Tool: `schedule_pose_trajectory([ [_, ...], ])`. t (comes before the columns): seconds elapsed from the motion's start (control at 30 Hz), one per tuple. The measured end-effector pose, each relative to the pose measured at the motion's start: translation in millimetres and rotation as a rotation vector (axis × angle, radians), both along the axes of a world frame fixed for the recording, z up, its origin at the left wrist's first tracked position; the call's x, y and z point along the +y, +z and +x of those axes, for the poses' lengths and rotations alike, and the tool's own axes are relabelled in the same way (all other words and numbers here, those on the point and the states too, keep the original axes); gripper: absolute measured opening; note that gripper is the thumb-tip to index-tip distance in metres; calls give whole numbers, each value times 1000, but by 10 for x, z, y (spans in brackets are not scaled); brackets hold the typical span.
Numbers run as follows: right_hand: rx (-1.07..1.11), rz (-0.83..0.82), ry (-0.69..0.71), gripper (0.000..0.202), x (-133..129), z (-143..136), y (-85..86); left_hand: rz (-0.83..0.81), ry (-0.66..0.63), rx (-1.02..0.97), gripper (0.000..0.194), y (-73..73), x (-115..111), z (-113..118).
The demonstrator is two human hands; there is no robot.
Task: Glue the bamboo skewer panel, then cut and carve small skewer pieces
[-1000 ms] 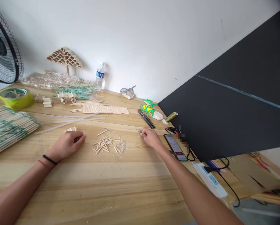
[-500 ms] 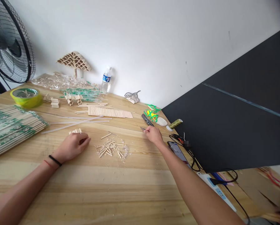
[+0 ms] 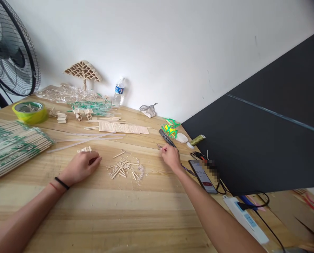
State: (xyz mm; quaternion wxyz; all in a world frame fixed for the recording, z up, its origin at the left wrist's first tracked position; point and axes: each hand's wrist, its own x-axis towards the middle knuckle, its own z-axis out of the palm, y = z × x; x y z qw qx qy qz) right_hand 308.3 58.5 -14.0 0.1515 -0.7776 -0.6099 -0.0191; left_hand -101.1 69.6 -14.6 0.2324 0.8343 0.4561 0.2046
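Note:
My left hand (image 3: 84, 164) rests on the wooden table with its fingers curled. Just past its knuckles shows a small row of joined sticks (image 3: 84, 149); whether the fingers grip it is hidden. Farther right, my right hand (image 3: 171, 156) is closed in a pinch, and a thin pointed metal tip (image 3: 159, 146) sticks out to its left. Behind that hand lies a black utility knife (image 3: 166, 137), partly covered. Between my hands is a scatter of short cut sticks and crumbs (image 3: 122, 166). A flat panel of sticks (image 3: 124, 127) lies beyond them.
At left are packaged sticks (image 3: 17, 147), a yellow tape roll (image 3: 29, 111) and a fan (image 3: 12, 49). A stick-built tree (image 3: 83, 72) and a water bottle (image 3: 119, 92) stand at the back. A phone (image 3: 202, 176), thread spool (image 3: 198, 140) and power strip (image 3: 246, 218) are at right.
My right forearm has shifted slightly left, uncovering more of the phone and a dark, thin object beside my wrist. My left hand stays almost where it was.

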Motion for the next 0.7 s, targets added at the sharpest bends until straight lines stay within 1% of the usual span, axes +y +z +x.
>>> schedule_pose_trajectory([
  [0.07,-2,0,-4,17,-38,-33,-21,7,2,3,38,1,3,5],
  [0.2,14,-43,157,14,-228,-298,-97,-10,-6,16,38,27,-5,9],
  [0.27,10,-61,163,13,-298,-303,-75,-21,-4,20,39,44,-13,5],
  [0.33,-7,-72,73,13,-334,-122,1,-30,2,24,40,57,-18,0],
  [0.43,-34,-122,-107,13,-442,361,143,-39,-1,19,40,67,-14,-2],
  [0.5,-34,-178,-180,17,-628,641,197,-40,-8,22,41,67,-6,-2],
  [0.57,-29,-218,-232,21,-911,766,188,-36,-8,38,42,59,5,-3],
  [0.63,-20,-231,-269,20,-1238,722,120,-34,-6,47,43,44,18,-9],
  [0.7,15,-216,-242,17,-1540,585,28,-35,-3,40,43,25,31,-21],
])
